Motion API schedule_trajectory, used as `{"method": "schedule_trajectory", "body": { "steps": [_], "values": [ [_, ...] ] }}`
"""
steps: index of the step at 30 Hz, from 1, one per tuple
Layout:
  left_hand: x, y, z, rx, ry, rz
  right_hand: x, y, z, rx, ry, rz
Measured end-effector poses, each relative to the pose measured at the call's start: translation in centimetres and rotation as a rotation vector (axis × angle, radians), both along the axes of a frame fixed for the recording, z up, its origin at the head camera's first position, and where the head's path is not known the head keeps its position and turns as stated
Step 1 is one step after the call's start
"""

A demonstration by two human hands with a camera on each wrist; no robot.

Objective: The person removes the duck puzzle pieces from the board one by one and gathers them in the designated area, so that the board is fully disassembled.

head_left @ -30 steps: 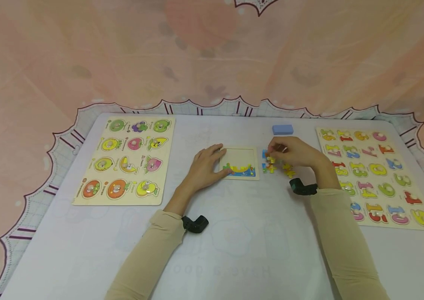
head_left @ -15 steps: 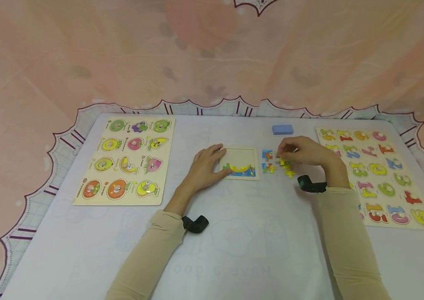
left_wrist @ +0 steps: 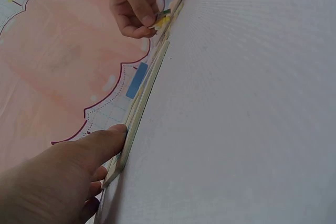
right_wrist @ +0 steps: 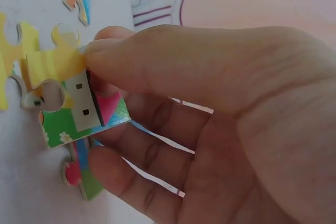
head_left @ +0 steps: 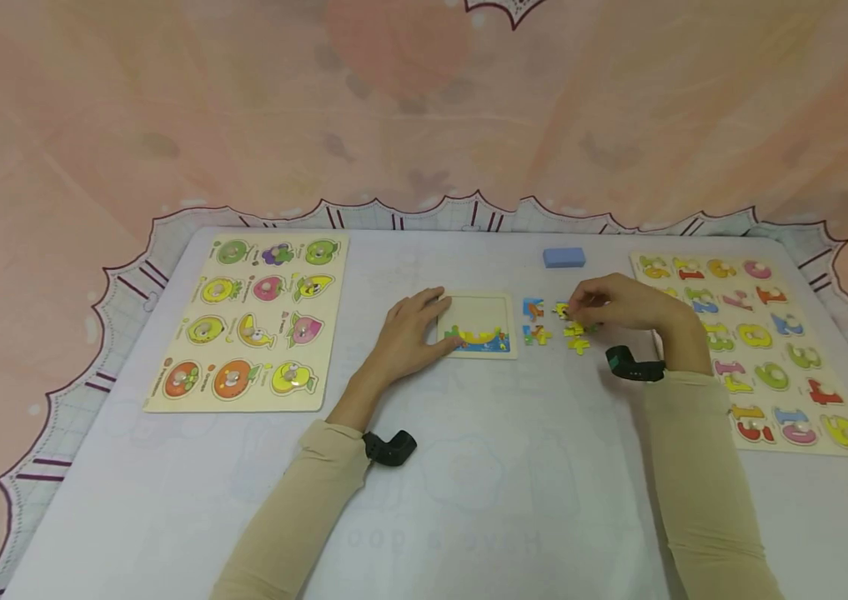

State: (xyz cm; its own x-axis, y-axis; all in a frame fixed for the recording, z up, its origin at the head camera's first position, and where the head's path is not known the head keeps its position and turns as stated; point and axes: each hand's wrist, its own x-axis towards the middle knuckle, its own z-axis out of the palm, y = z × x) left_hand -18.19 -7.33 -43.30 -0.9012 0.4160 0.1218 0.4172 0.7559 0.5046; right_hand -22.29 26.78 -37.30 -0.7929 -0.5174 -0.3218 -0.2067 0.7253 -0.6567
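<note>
My left hand (head_left: 412,332) rests at the left side of a small wooden jigsaw board (head_left: 479,305). Its thumb lies over the board's lower left part, and the other fingers lie along the left edge. A yellow and blue row of fitted pieces fills the bottom of the board. My right hand (head_left: 622,304) is to the right, above loose jigsaw pieces (head_left: 538,335). In the right wrist view, its thumb and fingers pinch a jigsaw piece (right_wrist: 79,98) with yellow, green and a white building. Another piece (right_wrist: 86,171) shows just beneath it.
A fruit puzzle board (head_left: 243,400) lies at the left. On the right is a number puzzle board (head_left: 836,375), partly covered by the right arm. A blue block (head_left: 564,257) sits toward the back, near the table's far edge.
My right hand has moved rightward over the loose pieces, uncovering the blue-and-orange ones beside the board. My left hand and the jigsaw board have stayed in place.
</note>
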Motion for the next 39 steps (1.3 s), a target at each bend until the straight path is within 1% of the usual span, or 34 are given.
{"method": "schedule_trajectory", "body": {
  "steps": [3, 9, 14, 19, 27, 39],
  "values": [
    [0.0, 0.0, 0.0, 0.004, -0.002, 0.002, 0.0, 0.6, 0.1, 0.019, 0.006, 0.002],
    [0.1, 0.0, 0.2, 0.0, -0.001, 0.005, 0.2, 1.4, 0.2, 0.04, -0.054, -0.029],
    [0.1, 0.0, 0.1, -0.007, -0.003, 0.004, 0.2, 1.6, 0.1, 0.066, -0.06, -0.044],
    [0.0, 0.0, 0.1, 0.001, -0.002, 0.002, 0.4, 1.8, 0.2, 0.099, -0.086, -0.074],
    [0.0, 0.0, 0.1, 0.001, -0.01, 0.003, 0.5, 2.1, 0.0, 0.125, -0.102, -0.093],
    [0.0, 0.0, 0.1, -0.003, -0.012, 0.003, 0.2, 2.1, -0.4, 0.116, -0.105, -0.087]
  ]
}}
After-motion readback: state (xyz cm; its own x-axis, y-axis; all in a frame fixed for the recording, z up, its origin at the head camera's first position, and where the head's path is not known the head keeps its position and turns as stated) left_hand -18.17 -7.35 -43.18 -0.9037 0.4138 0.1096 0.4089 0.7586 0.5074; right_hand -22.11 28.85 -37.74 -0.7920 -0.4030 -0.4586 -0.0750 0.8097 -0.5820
